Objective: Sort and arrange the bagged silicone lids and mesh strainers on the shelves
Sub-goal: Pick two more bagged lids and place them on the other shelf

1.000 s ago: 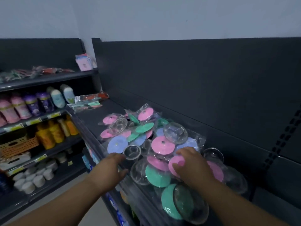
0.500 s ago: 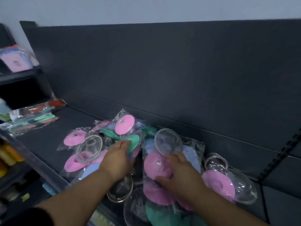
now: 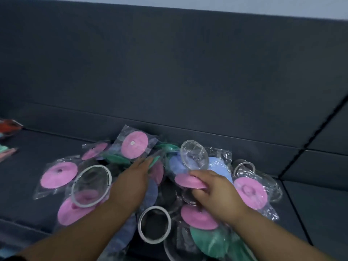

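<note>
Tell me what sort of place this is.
Likely a shop, at a shelf being stocked: a dark display shelf with a tall back panel, many identical lids in clear bags, and mesh strainers heaped among them.

1. A red packet (image 3: 8,124) is cut off at the left edge, contents blurred.
2. The left hand (image 3: 130,183) hides whatever lies beneath it.
3. A green lid (image 3: 209,242) runs off the bottom edge.
</note>
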{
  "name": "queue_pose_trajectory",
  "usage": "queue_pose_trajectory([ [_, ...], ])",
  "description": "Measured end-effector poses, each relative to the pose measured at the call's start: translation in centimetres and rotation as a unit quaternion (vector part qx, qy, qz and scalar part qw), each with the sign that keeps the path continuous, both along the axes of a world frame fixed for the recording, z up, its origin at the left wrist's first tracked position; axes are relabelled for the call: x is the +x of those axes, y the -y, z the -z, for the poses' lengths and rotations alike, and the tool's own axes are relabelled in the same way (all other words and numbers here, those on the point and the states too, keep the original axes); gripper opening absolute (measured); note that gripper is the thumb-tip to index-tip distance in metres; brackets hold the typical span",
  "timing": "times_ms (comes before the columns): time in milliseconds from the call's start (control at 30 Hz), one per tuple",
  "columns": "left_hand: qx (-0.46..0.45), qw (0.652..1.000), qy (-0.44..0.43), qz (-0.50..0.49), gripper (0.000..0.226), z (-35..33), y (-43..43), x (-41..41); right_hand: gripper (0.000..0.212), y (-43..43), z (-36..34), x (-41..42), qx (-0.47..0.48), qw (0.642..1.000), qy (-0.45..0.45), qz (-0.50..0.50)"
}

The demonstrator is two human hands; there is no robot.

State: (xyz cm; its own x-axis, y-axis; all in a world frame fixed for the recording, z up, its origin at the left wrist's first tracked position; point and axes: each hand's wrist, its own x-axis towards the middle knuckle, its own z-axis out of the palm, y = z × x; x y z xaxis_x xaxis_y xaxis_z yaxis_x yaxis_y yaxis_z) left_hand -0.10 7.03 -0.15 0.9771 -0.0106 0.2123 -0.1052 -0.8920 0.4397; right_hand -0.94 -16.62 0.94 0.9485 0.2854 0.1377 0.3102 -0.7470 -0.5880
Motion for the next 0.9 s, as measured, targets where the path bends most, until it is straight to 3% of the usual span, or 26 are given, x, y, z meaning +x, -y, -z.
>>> queue_pose_trajectory([
  [200, -0.063, 0.992, 0.107, 0.013, 0.041, -2.1, 0.9, -2.3, 0.043, 3.9, -2.7, -1.4, 0.098, 0.995, -0.029, 0.004],
  [267, -0.043, 0.987, 0.134, 0.076, 0.043, -2.3, 2.3, -3.2, 0.041, 5.8, -2.7, -2.0, 0.052, 0.997, -0.011, 0.051],
  [333, 0.023, 0.985, 0.1, 0.136, 0.049, -1.9, 4.4, -4.2, 0.044, 7.5, -2.2, -2.6, -0.04, 0.996, -0.024, 0.081],
  [400, 0.067, 0.975, 0.07, 0.2, 0.052, -1.0, 6.7, -5.3, 0.062, 8.7, -1.2, -3.3, -0.105, 0.987, -0.09, 0.08],
  [500, 0.102, 0.958, 0.02, 0.266, 0.047, 1.1, 8.7, -6.1, 0.113, 9.7, 0.6, -3.8, -0.19, 0.968, -0.164, 0.028],
  [600, 0.137, 0.957, -0.044, 0.251, 0.073, 2.3, 9.0, -6.0, 0.13, 9.9, 1.3, -3.7, -0.201, 0.962, -0.183, 0.004],
  [667, 0.141, 0.952, -0.103, 0.25, 0.094, 2.2, 8.9, -5.9, 0.117, 9.9, 1.5, -3.6, -0.178, 0.97, -0.165, -0.012],
  [733, 0.148, 0.947, -0.125, 0.257, 0.101, 1.7, 9.0, -5.9, 0.095, 10.0, 1.7, -3.5, -0.134, 0.984, -0.119, -0.02],
  [900, 0.133, 0.96, -0.086, 0.229, 0.083, 1.2, 10.2, -6.2, 0.07, 10.2, 1.5, -3.6, -0.11, 0.994, -0.024, -0.002],
])
